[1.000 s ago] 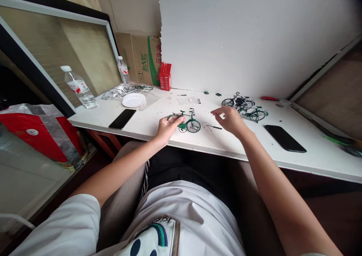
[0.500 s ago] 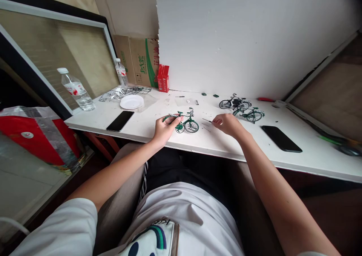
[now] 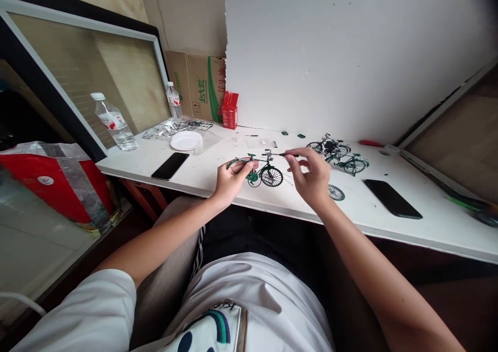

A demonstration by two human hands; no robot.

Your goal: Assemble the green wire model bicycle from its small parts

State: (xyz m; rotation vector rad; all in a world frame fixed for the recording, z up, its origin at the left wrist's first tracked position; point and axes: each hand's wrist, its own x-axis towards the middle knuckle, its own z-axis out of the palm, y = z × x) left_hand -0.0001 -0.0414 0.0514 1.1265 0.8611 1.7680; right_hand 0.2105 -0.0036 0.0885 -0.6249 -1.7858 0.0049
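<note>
My left hand (image 3: 235, 180) grips the rear part of a small green model bicycle (image 3: 271, 176), its front wheel and handlebar pointing right. A thin dark screwdriver (image 3: 290, 155) is pinched in my right hand (image 3: 309, 176), its tip pointing left close to the bicycle's handlebar. A loose spoked wheel (image 3: 336, 192) lies on the white table just right of my right wrist. Thin rod-like pieces rest on the table between the hands.
Behind my right hand stand a black model bicycle (image 3: 324, 145) and another green one (image 3: 352, 164). Phones lie left (image 3: 170, 166) and right (image 3: 392, 199). A white plate (image 3: 186, 140), two bottles, a red box (image 3: 230, 110) and black plastic frames are at the back left.
My right hand has lifted the screwdriver and brought it near the handlebar, uncovering the loose wheel. The view has shifted slightly; my left hand still holds the bicycle.
</note>
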